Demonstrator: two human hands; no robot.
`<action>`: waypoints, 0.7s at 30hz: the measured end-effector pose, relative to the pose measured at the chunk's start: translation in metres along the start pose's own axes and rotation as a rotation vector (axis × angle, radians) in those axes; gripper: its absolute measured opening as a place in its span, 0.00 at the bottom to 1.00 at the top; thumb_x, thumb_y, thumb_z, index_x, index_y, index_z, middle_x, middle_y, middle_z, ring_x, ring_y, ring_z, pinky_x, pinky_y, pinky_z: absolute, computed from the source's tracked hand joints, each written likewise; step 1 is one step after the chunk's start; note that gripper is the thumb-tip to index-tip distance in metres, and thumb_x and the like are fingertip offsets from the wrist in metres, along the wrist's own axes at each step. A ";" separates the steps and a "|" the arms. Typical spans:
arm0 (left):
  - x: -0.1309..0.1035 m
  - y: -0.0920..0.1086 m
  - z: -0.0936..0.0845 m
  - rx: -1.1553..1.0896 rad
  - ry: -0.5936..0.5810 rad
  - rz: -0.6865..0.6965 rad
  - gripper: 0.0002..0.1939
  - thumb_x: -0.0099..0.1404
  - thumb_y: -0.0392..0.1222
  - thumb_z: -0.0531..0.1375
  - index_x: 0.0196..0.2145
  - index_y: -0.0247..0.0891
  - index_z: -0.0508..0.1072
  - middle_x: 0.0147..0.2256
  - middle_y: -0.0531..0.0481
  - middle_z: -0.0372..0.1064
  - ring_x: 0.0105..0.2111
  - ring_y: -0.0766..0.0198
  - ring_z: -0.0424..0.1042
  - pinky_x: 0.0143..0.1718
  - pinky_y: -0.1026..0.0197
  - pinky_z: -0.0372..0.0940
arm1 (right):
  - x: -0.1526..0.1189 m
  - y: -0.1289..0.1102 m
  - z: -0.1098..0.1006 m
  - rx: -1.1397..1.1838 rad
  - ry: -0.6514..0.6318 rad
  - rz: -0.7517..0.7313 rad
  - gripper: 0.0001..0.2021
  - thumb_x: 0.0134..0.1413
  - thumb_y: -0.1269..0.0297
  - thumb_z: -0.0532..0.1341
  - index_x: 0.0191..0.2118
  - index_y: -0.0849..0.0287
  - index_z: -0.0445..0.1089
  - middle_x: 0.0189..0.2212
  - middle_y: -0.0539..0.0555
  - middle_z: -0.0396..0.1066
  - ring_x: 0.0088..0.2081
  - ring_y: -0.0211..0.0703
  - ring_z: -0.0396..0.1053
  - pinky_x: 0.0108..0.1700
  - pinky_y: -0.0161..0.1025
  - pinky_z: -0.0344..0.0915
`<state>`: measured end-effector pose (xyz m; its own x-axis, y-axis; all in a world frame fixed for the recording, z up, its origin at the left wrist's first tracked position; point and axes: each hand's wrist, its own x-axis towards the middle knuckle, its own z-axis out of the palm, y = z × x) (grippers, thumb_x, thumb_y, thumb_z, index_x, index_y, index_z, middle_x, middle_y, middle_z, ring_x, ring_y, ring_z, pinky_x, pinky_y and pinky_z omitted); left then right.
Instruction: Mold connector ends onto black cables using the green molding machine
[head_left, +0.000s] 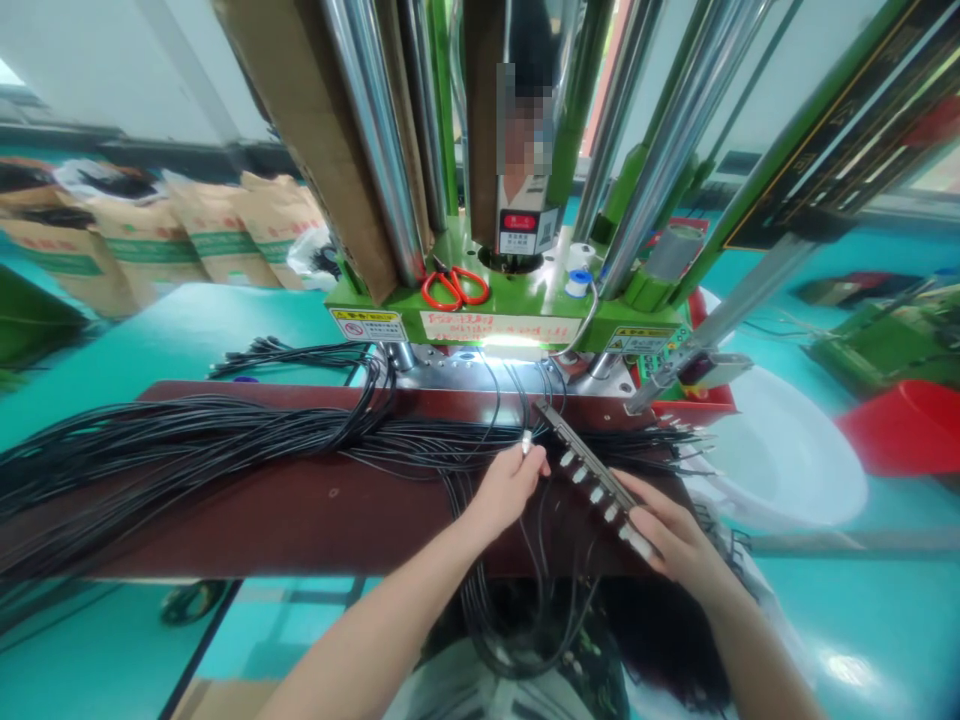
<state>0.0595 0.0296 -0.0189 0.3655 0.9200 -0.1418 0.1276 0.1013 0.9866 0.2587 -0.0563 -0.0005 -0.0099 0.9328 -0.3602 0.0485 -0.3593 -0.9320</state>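
My left hand (512, 482) is closed in a pinch on a small light-coloured cable connector (527, 440), just left of a metal bar. My right hand (670, 530) grips the lower right end of that long dark metal mould bar (581, 448), which is held tilted above the table. Several pale connectors (596, 494) stick out along the bar's near edge, with thin black cables hanging below. A thick bundle of black cables (247, 432) runs across the dark red tabletop (300, 530) behind my hands.
Beyond the table stands a green press machine (390, 300) with steel columns. Red-handled scissors (455, 289) and a blue-and-white spool (578, 283) lie on it. A white round tub (795, 450) and a red bin (907, 428) are at right. Paper sacks (150, 235) stand at left. A person is partly visible behind the press.
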 end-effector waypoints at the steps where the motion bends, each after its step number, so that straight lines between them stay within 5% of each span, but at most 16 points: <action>1: 0.000 0.000 -0.001 0.037 -0.038 -0.003 0.19 0.62 0.53 0.45 0.23 0.37 0.62 0.13 0.60 0.49 0.15 0.72 0.51 0.19 0.67 0.49 | 0.000 0.000 -0.001 -0.005 -0.019 -0.012 0.26 0.51 0.53 0.57 0.55 0.55 0.58 0.28 0.53 0.70 0.15 0.26 0.51 0.14 0.25 0.44; 6: 0.000 0.005 -0.003 0.157 -0.205 0.043 0.23 0.63 0.55 0.41 0.18 0.38 0.55 0.15 0.58 0.51 0.17 0.72 0.52 0.22 0.66 0.50 | 0.002 0.003 -0.008 -0.080 -0.078 -0.056 0.27 0.51 0.53 0.56 0.56 0.58 0.59 0.24 0.53 0.69 0.14 0.28 0.52 0.14 0.28 0.48; 13: 0.002 0.004 -0.007 0.086 -0.271 -0.028 0.24 0.62 0.57 0.43 0.17 0.38 0.54 0.13 0.58 0.51 0.15 0.72 0.50 0.19 0.66 0.48 | 0.005 0.006 -0.014 -0.144 -0.099 -0.070 0.24 0.51 0.55 0.56 0.55 0.53 0.61 0.32 0.54 0.73 0.22 0.38 0.66 0.19 0.33 0.63; 21: 0.001 0.003 -0.012 0.022 -0.330 -0.051 0.25 0.61 0.59 0.44 0.16 0.37 0.52 0.12 0.59 0.48 0.13 0.74 0.47 0.17 0.66 0.44 | 0.006 0.002 -0.017 -0.273 -0.123 -0.135 0.24 0.51 0.56 0.56 0.55 0.56 0.61 0.36 0.55 0.74 0.35 0.48 0.70 0.35 0.41 0.69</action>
<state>0.0487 0.0352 -0.0152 0.6370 0.7411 -0.2124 0.1714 0.1325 0.9762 0.2754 -0.0512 -0.0036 -0.1542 0.9553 -0.2523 0.3047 -0.1970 -0.9319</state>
